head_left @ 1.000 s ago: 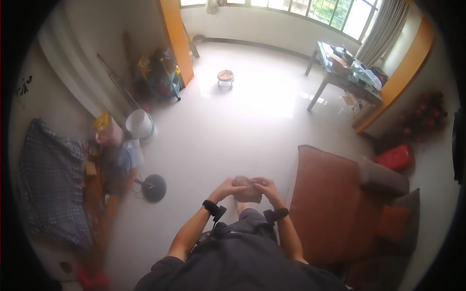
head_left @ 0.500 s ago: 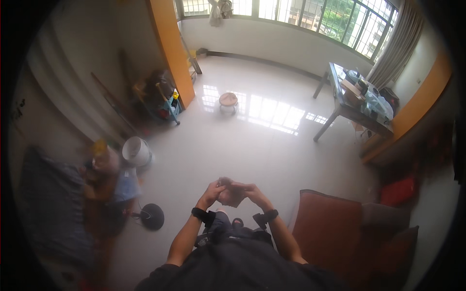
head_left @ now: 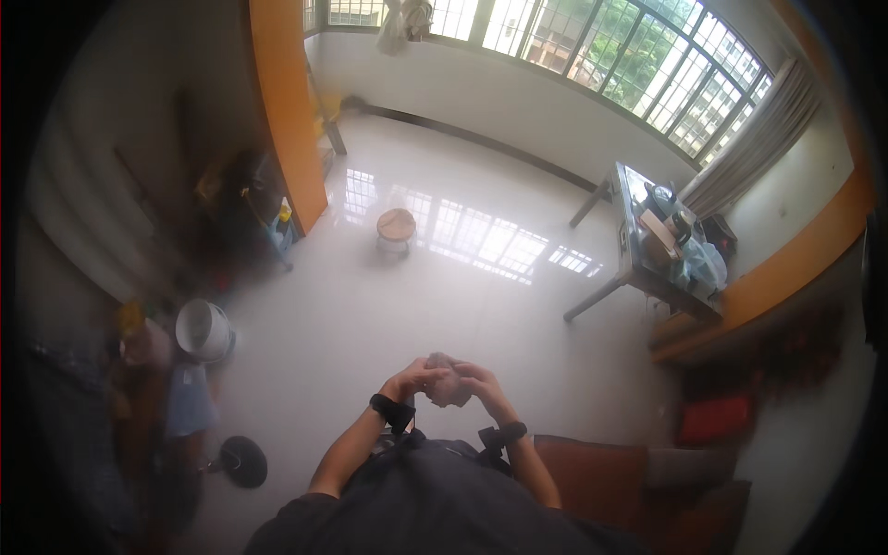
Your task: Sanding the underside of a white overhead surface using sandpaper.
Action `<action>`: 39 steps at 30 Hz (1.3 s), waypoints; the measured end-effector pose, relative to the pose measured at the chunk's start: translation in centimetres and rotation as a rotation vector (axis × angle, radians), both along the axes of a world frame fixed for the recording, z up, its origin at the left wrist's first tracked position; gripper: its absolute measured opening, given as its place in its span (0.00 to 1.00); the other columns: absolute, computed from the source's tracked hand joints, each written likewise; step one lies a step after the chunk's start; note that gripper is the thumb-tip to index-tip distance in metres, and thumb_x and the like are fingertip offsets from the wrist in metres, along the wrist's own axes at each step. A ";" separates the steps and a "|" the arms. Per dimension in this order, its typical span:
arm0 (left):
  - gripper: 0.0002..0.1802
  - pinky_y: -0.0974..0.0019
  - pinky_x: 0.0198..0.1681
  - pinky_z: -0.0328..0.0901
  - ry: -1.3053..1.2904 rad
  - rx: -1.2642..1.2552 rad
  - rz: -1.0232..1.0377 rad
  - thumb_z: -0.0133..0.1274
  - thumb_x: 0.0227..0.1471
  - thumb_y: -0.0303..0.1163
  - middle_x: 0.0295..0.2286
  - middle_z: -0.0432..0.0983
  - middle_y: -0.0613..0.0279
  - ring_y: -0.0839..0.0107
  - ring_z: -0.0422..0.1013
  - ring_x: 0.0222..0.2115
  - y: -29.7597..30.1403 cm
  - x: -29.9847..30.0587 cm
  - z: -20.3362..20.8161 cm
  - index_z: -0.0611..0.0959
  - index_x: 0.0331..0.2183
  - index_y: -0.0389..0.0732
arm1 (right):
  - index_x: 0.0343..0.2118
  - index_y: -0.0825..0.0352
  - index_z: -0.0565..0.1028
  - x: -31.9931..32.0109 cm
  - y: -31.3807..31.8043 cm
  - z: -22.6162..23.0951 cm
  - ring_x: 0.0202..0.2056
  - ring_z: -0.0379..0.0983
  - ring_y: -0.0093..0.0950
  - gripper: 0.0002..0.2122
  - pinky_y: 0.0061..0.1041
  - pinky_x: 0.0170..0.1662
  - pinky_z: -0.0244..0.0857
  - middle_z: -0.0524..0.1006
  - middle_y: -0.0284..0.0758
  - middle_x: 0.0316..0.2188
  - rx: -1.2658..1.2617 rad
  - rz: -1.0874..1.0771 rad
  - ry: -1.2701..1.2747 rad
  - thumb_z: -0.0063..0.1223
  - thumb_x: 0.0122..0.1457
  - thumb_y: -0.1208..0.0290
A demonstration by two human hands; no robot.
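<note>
Between my hands, in front of my body, is a small brownish-pink piece [head_left: 449, 388], soft-looking and folded. It could be cloth, but the blur hides its exact kind. My left hand [head_left: 409, 378] grips its left side, thumb and fingers closed on it. From the right, my right hand [head_left: 485, 382] pinches its upper edge with bent fingers. Both wrists wear black bands with a small dark block on each.
A round wooden-topped stool [head_left: 396, 225] stands on the glossy floor ahead. On the right are a cluttered table [head_left: 631, 268] and a reddish-brown sofa [head_left: 592, 476]. A white bucket [head_left: 205, 331] and a dark round base [head_left: 243, 462] are on the left.
My view has tilted up and swung right, so the stool, bucket and table sit further left. Both hands still hold the piece, which appears bunched up more between them.
</note>
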State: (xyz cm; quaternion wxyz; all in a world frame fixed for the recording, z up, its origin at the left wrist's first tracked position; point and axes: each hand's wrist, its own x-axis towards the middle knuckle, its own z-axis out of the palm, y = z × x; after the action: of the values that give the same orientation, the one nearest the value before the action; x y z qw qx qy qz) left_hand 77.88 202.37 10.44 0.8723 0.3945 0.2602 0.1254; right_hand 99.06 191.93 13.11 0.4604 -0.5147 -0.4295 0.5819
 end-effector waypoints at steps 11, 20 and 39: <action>0.27 0.66 0.39 0.74 0.103 0.195 -0.095 0.59 0.59 0.47 0.43 0.80 0.61 0.72 0.77 0.41 16.4 9.7 0.3 0.79 0.52 0.37 | 0.50 0.73 0.78 6.6 14.8 -1.1 0.33 0.79 0.28 0.20 0.23 0.32 0.75 0.81 0.40 0.38 0.120 -0.472 0.008 0.58 0.54 0.71; 0.23 0.66 0.48 0.71 0.155 0.206 0.025 0.57 0.61 0.41 0.44 0.80 0.62 0.73 0.76 0.44 31.8 11.9 -1.2 0.80 0.52 0.37 | 0.44 0.73 0.81 10.4 34.5 -4.3 0.44 0.78 0.28 0.14 0.27 0.50 0.71 0.82 0.37 0.41 -0.014 -0.313 0.079 0.49 0.56 0.77; 0.23 0.67 0.47 0.70 0.290 0.258 0.344 0.67 0.53 0.32 0.41 0.81 0.62 0.74 0.75 0.42 57.0 8.8 -1.3 0.81 0.49 0.34 | 0.51 0.70 0.79 11.2 65.1 -0.5 0.52 0.73 0.28 0.20 0.31 0.57 0.65 0.79 0.37 0.50 0.058 0.407 -0.071 0.56 0.55 0.72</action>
State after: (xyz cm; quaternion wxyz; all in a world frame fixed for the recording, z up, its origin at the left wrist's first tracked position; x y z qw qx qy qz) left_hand 86.64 259.36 9.17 0.7343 0.4663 0.4275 0.2461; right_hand 110.28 257.02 12.64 0.3327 -0.4241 -0.5570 0.6317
